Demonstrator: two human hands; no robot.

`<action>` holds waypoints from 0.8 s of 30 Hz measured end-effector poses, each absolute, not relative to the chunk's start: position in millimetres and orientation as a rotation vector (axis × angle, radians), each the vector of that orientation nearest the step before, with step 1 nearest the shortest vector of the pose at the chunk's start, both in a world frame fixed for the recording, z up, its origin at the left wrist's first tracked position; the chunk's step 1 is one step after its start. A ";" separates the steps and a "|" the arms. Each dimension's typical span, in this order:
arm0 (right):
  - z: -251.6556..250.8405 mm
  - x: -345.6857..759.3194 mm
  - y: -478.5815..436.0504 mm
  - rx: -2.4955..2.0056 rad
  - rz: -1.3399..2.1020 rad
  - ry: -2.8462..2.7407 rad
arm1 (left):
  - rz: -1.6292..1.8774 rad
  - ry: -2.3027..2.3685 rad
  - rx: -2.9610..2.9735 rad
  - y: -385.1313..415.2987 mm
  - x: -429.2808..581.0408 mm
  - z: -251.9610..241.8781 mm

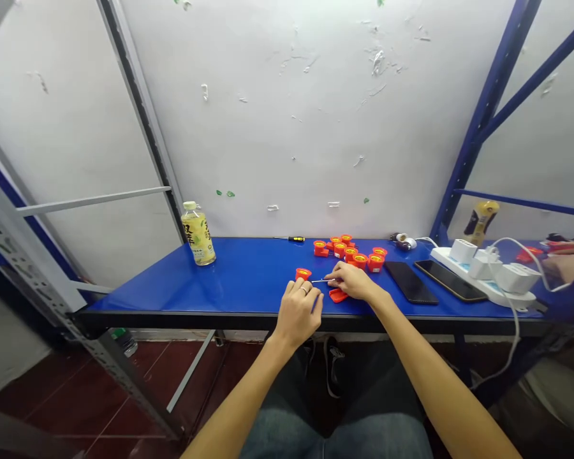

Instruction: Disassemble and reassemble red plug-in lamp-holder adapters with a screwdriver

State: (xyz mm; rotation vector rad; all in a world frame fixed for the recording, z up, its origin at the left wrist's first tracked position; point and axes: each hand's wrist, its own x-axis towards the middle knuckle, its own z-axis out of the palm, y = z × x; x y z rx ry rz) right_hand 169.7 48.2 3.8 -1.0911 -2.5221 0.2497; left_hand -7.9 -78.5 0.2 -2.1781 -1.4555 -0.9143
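My left hand (299, 311) is curled at the front edge of the blue table (249, 271), right behind a small orange cup-shaped part (303, 274); what its fingers grip is hidden. My right hand (354, 280) pinches a thin metal rod (319, 280) that points left toward that part. A flat orange piece (337, 294) lies under my right hand. Several more orange parts (351, 250) sit in a cluster farther back.
A yellow drink bottle (198, 233) stands at the back left. A small screwdriver (291, 239) lies by the wall. Two dark phones (428, 280) lie to the right, then a white power strip (488, 271) with chargers. Another person's hand (567, 261) is at far right.
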 end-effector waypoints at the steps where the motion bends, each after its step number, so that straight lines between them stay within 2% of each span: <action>1: 1.7 172.2 48.6 -1.068 0.254 -2.523 | -0.936 -1.447 -2.182 -80.2 -6.5 -1.6; 11: 3.0 194.6 48.7 -0.962 0.362 -2.501 | -1.050 -1.586 -2.186 -81.5 10.3 -19.3; 24: 4.3 199.5 25.4 -0.855 0.591 -2.272 | -1.002 -1.863 -2.262 -70.1 9.7 -2.4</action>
